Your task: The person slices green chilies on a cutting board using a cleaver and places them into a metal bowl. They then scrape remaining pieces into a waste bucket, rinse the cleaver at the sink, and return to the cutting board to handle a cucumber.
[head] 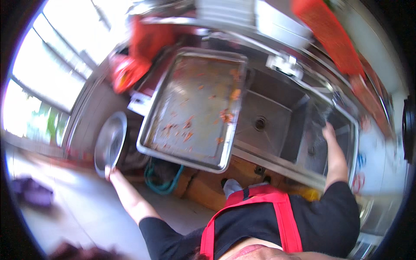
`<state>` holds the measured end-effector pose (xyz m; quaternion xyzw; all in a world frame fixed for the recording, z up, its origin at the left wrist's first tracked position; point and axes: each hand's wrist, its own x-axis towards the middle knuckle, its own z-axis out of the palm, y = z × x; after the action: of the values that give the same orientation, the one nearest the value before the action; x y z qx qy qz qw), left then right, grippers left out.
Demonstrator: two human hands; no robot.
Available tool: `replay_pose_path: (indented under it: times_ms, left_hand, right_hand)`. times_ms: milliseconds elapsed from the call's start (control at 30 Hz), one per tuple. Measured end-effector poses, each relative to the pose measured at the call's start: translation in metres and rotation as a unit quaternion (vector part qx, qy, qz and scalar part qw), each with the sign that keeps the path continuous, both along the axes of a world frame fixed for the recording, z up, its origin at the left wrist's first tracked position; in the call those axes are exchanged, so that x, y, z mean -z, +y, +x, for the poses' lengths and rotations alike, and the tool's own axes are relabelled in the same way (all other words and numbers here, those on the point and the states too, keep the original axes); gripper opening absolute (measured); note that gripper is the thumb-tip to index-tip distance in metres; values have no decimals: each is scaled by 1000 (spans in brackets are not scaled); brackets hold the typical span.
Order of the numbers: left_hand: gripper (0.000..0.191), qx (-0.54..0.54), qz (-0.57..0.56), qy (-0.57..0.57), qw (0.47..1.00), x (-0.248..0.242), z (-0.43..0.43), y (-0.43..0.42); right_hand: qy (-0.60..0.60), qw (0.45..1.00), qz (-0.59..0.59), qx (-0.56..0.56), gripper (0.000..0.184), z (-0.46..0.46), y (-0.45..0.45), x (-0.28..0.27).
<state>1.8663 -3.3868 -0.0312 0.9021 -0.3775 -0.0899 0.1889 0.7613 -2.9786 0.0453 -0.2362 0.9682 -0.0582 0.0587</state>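
Note:
On the left, my left hand (pixel 110 172) grips the rim of a round metal bowl (pixel 112 143), which is tilted on its side and blurred. My right hand (pixel 329 130) reaches over the right basin (pixel 312 136) of a stainless steel double sink, below the faucet (pixel 337 97). Pale streaks like running water show beside its fingers; blur hides whether they are apart or closed. Between my arms, a large rectangular metal tray (pixel 195 107) lies over the sink's left end, soiled with orange-brown food scraps and greasy liquid.
Beside the tray is the middle basin (pixel 260 139) with a drain. A red plastic bag (pixel 130 71) sits at the back left, and white containers (pixel 281 26) stand behind the sink. A teal hose (pixel 162 188) hangs below the tray. A purple object (pixel 32 191) lies on the floor.

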Motion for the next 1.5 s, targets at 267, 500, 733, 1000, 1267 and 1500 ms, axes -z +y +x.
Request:
replay_pose_path:
  times_ms: [267,500,733,1000,1267,1500]
  left_hand:
    - [43,-168,-194,405,877,19,-51,-34]
    - [28,42,-510,210,833,-165,-232,28]
    - [31,428,-217,458,749,-188,-620,156]
    - [19,233,305,778,498,-47,-1053,232]
    - [52,26,274,878,392,21,-1221,232]
    - [53,205,277,795,499,-64,-1172,215]
  right_hand:
    - [34,974,-49,217,43,41,-56,-17]
    - [107,991,9,80,52,30,-3,24]
    - [109,991,-16,-73,62,21,80,8]
    - [-83,994,-66,-35,45,-18,120,-28]
    - [-350,830,-383,205,49,-15,221,15]
    - [-444,627,-545,335,29,38,247,21]
